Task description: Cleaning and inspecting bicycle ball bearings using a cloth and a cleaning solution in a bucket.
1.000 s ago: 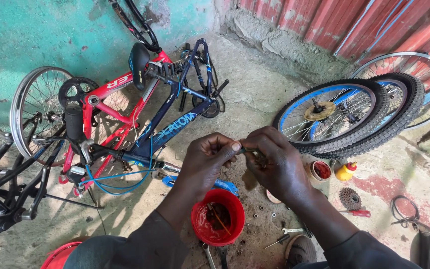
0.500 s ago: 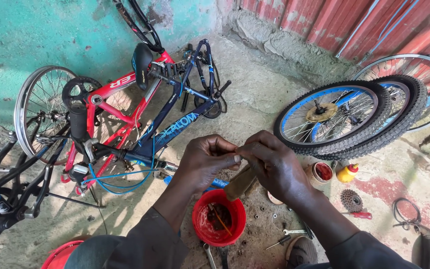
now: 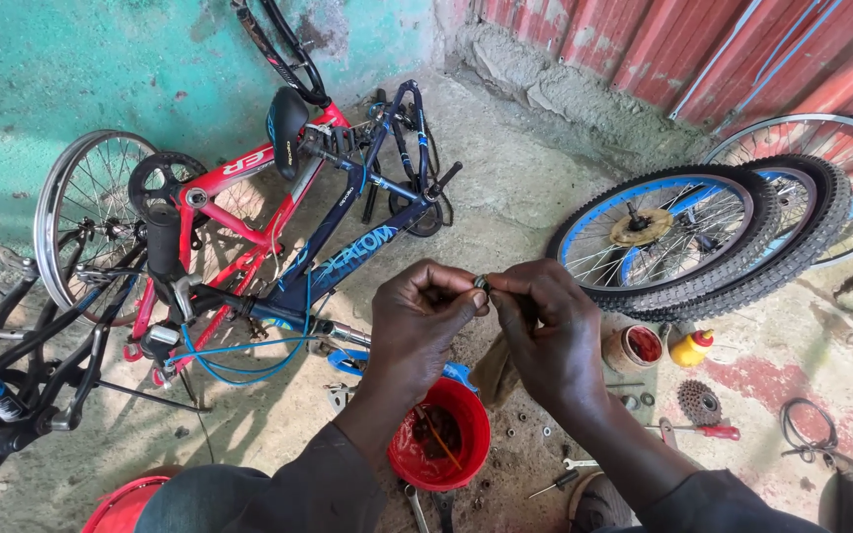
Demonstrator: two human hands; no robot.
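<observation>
Metal part, small and dark, sits pinched between the fingertips of both your hands; its exact kind is too small to make out. Your left hand closes thumb and forefinger on it from the left, and your right hand closes on it from the right, so the part lies at the meeting point of the two hands, above the ground. Your right hand also traps a brownish rag under its palm; most of the rag is hidden behind the hand.

Directly below your hands stands a red bowl on the concrete floor; its contents are dark and hard to tell apart. Just right of it lie a small red tub, a yellow bottle, a cassette sprocket and a red-handled screwdriver. Farther right, two tyred wheels lean together. To the left, a red and blue bicycle frame lies on its side, cut off at the lower left edge.
</observation>
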